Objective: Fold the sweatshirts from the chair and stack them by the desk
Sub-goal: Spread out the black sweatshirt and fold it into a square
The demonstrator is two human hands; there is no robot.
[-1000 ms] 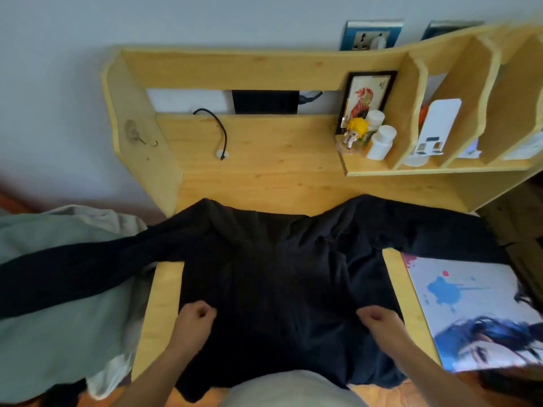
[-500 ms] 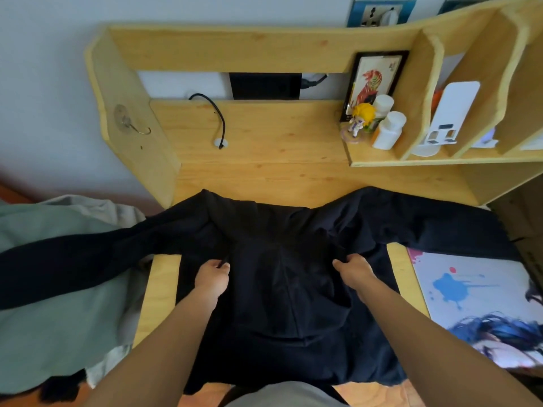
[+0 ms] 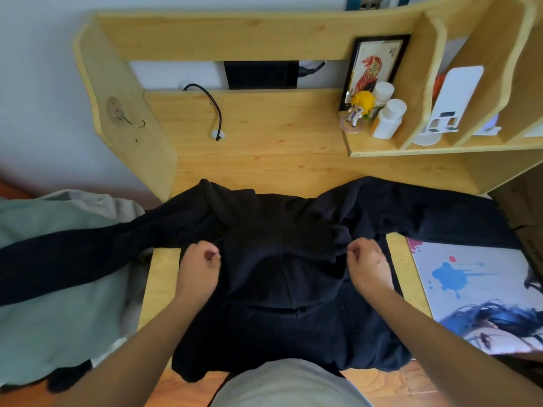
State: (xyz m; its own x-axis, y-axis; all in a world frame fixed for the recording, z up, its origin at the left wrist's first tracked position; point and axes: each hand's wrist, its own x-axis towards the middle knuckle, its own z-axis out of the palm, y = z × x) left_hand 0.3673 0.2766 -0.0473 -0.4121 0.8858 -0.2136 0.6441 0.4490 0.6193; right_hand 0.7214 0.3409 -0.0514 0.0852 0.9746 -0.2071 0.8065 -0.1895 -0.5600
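A black hooded sweatshirt [image 3: 282, 324] lies spread on the wooden desk [image 3: 264, 142], hood folded down over its back. One sleeve trails off the left edge over other clothes, the other stretches right. My left hand [image 3: 199, 265] pinches the fabric at the hood's left edge with curled fingers. My right hand [image 3: 367, 265] pinches the fabric at the hood's right edge the same way. A pale green sweatshirt [image 3: 53, 289] lies heaped left of the desk, under the black sleeve.
A printed poster [image 3: 476, 292] lies on the desk's right side, partly under the sleeve. The shelf holds a framed picture [image 3: 373, 66], a small figurine [image 3: 360, 108] and white bottles [image 3: 388, 118]. A black cable [image 3: 211, 110] hangs at the back panel.
Both hands have moved up the sweatshirt from its lower body to the hood's sides and now pinch the fabric there. The view has tilted lower over the desk.
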